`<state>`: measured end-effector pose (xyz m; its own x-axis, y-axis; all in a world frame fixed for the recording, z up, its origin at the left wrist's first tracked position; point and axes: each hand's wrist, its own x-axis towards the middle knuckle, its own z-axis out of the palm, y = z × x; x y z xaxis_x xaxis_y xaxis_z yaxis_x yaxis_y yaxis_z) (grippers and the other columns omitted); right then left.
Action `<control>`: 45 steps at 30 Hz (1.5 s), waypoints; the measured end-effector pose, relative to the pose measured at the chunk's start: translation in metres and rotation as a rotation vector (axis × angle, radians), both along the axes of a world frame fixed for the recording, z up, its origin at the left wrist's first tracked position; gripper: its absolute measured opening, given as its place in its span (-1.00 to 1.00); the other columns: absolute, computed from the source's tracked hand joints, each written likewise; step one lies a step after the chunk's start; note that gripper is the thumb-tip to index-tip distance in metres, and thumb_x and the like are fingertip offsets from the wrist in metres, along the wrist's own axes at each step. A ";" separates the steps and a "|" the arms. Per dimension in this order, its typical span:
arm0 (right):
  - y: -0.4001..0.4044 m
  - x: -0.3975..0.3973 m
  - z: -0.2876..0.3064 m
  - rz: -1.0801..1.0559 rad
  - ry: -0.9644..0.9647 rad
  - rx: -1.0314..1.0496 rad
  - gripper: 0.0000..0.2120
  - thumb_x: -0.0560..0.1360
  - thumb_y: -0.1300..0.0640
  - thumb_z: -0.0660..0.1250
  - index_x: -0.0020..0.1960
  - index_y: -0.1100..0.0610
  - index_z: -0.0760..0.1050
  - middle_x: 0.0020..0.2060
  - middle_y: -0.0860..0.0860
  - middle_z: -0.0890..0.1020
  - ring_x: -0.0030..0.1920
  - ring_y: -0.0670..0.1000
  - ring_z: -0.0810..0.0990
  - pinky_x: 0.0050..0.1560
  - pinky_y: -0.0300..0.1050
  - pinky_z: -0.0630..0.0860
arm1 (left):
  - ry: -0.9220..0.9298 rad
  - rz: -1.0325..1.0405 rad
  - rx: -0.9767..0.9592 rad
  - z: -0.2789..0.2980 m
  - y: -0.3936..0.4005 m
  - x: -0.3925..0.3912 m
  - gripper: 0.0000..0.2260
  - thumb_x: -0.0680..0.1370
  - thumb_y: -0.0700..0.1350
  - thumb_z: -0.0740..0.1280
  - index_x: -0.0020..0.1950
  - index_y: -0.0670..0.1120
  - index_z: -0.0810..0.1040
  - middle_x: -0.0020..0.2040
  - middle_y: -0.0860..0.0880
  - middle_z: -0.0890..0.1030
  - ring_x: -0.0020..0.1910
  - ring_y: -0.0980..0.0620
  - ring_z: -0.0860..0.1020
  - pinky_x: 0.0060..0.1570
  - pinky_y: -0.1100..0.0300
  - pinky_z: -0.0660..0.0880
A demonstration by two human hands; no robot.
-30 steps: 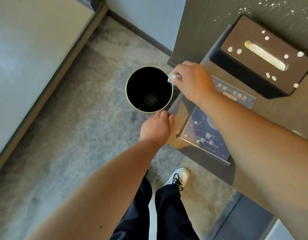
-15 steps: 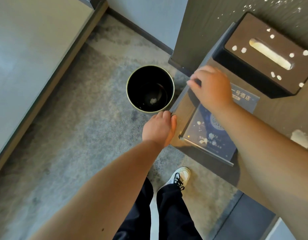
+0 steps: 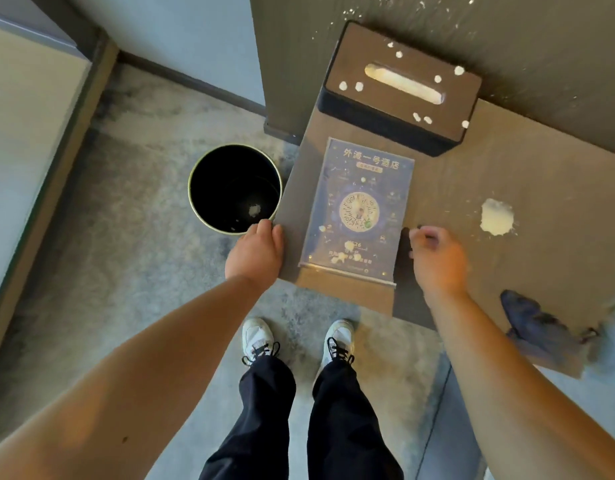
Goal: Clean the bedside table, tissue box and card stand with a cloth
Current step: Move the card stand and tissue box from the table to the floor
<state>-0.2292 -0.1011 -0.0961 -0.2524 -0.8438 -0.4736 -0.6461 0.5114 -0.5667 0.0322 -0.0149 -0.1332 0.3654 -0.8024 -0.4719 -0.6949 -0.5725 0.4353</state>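
The brown bedside table [image 3: 448, 209] carries white crumbs and a white blob [image 3: 496, 216]. At its back stands the dark tissue box [image 3: 399, 95], dotted with white bits. In front of the box lies the blue card stand [image 3: 361, 202], with crumbs on its lower part. A dark blue cloth [image 3: 534, 323] lies crumpled at the table's near right edge, with no hand on it. My left hand [image 3: 255, 252] curls over the near rim of the black bin [image 3: 198, 188], right at the table's corner. My right hand [image 3: 437, 258] hovers blurred just right of the card stand, fingers curled and nothing visible in them.
The bin stands on the grey floor against the table's left edge, with a white scrap [image 3: 254, 210] inside. A dark panel [image 3: 541, 46] speckled white rises behind the table. My shoes [image 3: 257, 337] are on the floor just in front of the table.
My right hand held a white scrap over the bin, and the scrap now lies inside. That hand then moved right, past the card stand. My left hand stayed put.
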 end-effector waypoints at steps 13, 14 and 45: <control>0.000 0.013 0.008 -0.011 -0.238 0.066 -0.78 0.56 0.04 0.31 -0.26 0.02 0.55 -0.26 0.02 0.68 -0.29 0.01 0.65 -0.25 -0.05 0.54 | 0.012 -0.058 -0.063 0.039 -0.040 -0.011 -0.72 0.61 0.06 0.13 -0.06 -0.08 0.52 -0.17 -0.10 0.64 -0.24 -0.17 0.59 -0.25 -0.05 0.59; -0.001 0.012 0.008 -0.007 -0.238 0.069 -0.77 0.56 0.05 0.31 -0.27 0.02 0.55 -0.26 0.03 0.67 -0.28 0.04 0.65 -0.25 -0.05 0.54 | 0.051 -0.052 -0.036 0.039 -0.043 -0.011 -0.70 0.61 0.07 0.13 -0.09 -0.09 0.53 -0.19 -0.10 0.65 -0.25 -0.15 0.60 -0.23 -0.06 0.60; 0.091 0.197 0.024 0.917 -0.239 0.129 -0.84 0.44 -0.08 0.27 -0.23 -0.08 0.57 -0.38 -0.04 0.66 -0.33 0.01 0.60 -0.23 0.06 0.55 | 0.375 0.853 -0.134 0.078 0.206 0.079 -0.82 0.59 -0.14 0.26 -0.05 -0.20 0.62 -0.19 -0.14 0.70 -0.15 -0.13 0.66 -0.13 0.12 0.53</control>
